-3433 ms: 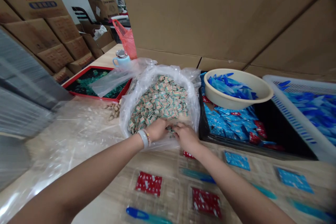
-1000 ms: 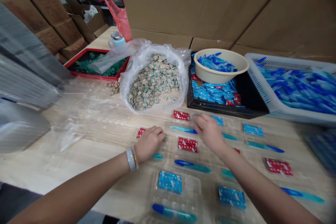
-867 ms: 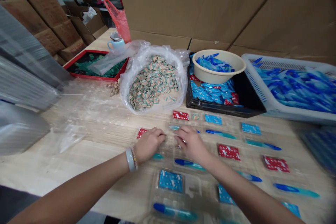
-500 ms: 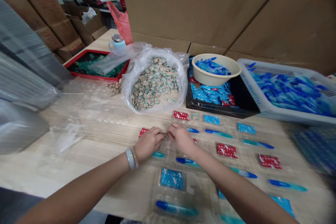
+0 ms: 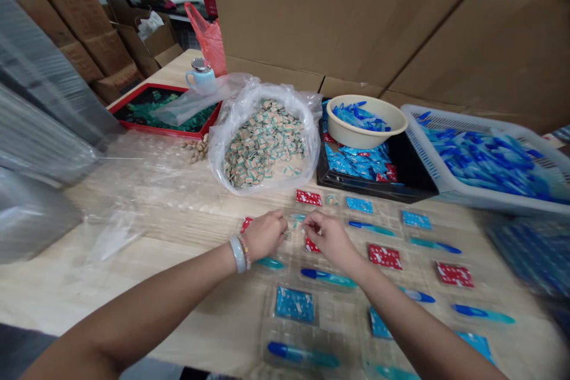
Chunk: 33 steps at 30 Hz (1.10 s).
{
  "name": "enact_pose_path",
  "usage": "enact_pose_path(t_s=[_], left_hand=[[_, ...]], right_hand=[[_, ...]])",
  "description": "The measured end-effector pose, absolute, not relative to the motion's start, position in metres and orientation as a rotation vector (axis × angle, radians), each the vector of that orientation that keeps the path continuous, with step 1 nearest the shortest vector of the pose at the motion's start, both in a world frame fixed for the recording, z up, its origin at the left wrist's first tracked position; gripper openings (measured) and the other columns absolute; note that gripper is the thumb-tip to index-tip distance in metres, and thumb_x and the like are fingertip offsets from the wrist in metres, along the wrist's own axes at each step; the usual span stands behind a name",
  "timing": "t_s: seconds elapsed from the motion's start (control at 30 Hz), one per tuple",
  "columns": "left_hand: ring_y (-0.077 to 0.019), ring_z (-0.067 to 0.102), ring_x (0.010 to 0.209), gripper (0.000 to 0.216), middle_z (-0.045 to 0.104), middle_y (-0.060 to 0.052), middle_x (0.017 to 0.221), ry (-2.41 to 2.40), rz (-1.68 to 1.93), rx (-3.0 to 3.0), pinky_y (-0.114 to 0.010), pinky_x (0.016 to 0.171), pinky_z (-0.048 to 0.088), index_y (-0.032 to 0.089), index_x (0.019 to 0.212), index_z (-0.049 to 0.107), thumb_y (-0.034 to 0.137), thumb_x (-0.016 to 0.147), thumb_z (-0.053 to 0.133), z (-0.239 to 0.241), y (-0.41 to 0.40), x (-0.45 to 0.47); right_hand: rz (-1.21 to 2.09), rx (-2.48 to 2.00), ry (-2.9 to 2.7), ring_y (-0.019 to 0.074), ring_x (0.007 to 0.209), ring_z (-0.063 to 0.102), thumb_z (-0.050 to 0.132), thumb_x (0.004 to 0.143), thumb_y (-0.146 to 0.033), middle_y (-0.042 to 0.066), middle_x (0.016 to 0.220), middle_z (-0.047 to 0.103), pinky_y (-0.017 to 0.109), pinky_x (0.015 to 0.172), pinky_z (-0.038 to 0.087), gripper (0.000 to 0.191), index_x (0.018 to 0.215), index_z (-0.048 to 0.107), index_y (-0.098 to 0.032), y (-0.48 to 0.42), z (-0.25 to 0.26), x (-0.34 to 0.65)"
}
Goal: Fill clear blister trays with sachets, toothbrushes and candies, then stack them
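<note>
My left hand (image 5: 266, 235) has its fingers curled together over a clear plastic tray, beside a partly covered red packet (image 5: 246, 224). At its fingertips a small greenish bit shows, too blurred to name. My right hand (image 5: 328, 238) pinches thumb and finger together above another red packet (image 5: 312, 244); whatever is in the pinch is too small to make out. Around both hands lie clear trays holding blue-and-teal pens (image 5: 327, 277) and red or blue packets (image 5: 294, 304). Just behind, an open plastic bag (image 5: 212, 157) holds many small tan-and-green packets (image 5: 260, 142).
A cream bowl (image 5: 361, 138) of blue pieces rests on a black bin (image 5: 416, 181) of packets. To its right stands a white basket (image 5: 449, 175) full of blue pens. Further left are a red-rimmed tray (image 5: 167, 133), a mug (image 5: 201, 76) and stacked clear plastic (image 5: 44, 83).
My hands, close together over one small tan-and-green packet before, have moved apart. The right hand has shifted right, uncovering more of the red packet under it; the left has moved slightly right.
</note>
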<state>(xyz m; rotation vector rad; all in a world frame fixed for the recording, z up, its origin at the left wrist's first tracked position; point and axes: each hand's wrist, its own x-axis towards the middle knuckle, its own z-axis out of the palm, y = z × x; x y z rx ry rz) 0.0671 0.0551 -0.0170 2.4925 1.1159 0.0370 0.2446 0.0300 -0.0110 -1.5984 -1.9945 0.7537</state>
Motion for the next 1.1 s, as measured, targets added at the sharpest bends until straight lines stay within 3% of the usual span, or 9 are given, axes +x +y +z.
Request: enact_pose_path(t_s=[0.37, 0.77, 1.1], left_hand=[[-0.0182, 0.056, 0.071, 0.016, 0.062, -0.010, 0.078, 1.154, -0.137, 2.342, -0.025, 0.062, 0.040, 0.012, 0.069, 0.063, 0.015, 0.071, 0.047, -0.004, 0.073, 0.082], [-0.0159, 0.055, 0.074, 0.023, 0.063, -0.005, 0.078, 1.071, 0.138, 2.288, -0.024, 0.069, 0.040, 0.015, 0.076, 0.063, 0.012, 0.074, 0.040, -0.020, 0.065, 0.072], [-0.0150, 0.054, 0.078, 0.016, 0.055, -0.005, 0.085, 1.090, 0.110, 2.374, -0.024, 0.071, 0.041, 0.016, 0.080, 0.057, 0.013, 0.077, 0.041, -0.021, 0.053, 0.074]], right_hand=[[0.859, -1.567, -2.094, 0.0095, 0.058, 0.047, 0.046, 0.072, -0.010, 0.000, 0.064, 0.052, 0.020, 0.056, 0.034, 0.013, 0.068, 0.058, -0.016, 0.022, -0.021, 0.236], [0.348, -1.943, -2.306, 0.0163, 0.077, 0.051, 0.041, 0.079, -0.019, 0.004, 0.079, 0.058, 0.027, 0.069, 0.029, 0.016, 0.077, 0.058, -0.018, 0.014, -0.017, 0.210], [0.382, -1.936, -2.429, 0.0183, 0.080, 0.052, 0.042, 0.078, -0.015, 0.007, 0.084, 0.059, 0.029, 0.069, 0.029, 0.016, 0.080, 0.058, -0.016, 0.013, -0.017, 0.202]])
